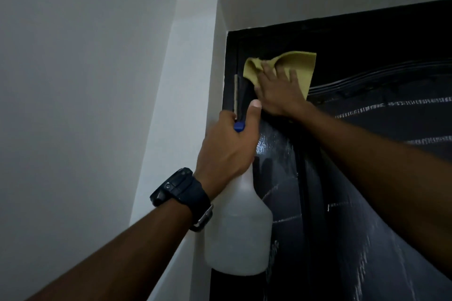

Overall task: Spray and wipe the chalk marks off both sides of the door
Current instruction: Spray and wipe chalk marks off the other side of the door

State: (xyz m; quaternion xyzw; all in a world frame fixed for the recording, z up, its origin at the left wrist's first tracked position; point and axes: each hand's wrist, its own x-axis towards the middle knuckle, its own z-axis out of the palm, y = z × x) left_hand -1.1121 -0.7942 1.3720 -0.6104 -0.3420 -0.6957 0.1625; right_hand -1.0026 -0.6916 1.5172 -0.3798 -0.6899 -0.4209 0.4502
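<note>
Hands are working high at the top left corner of a dark door [367,61]. The right hand [278,90] is lying flat with fingers spread, pressing a yellow cloth [300,66] against the door's upper panel, just below the top edge of the frame. The left hand [230,146] is curling its fingers round the neck of a white spray bottle [239,232], thumb pointing up beside the blue trigger [239,126]; the bottle is hanging upright in front of the door's left edge, near the white wall [73,80]. A dark watch [181,186] is sitting on the left wrist. White chalk marks [396,105] are showing as streaks across the door to the right of the cloth and further down below the right forearm. A patch of the door just right of the bottle's neck is glistening wet [271,144]. The pale door surround [220,56] is framing the corner.
</note>
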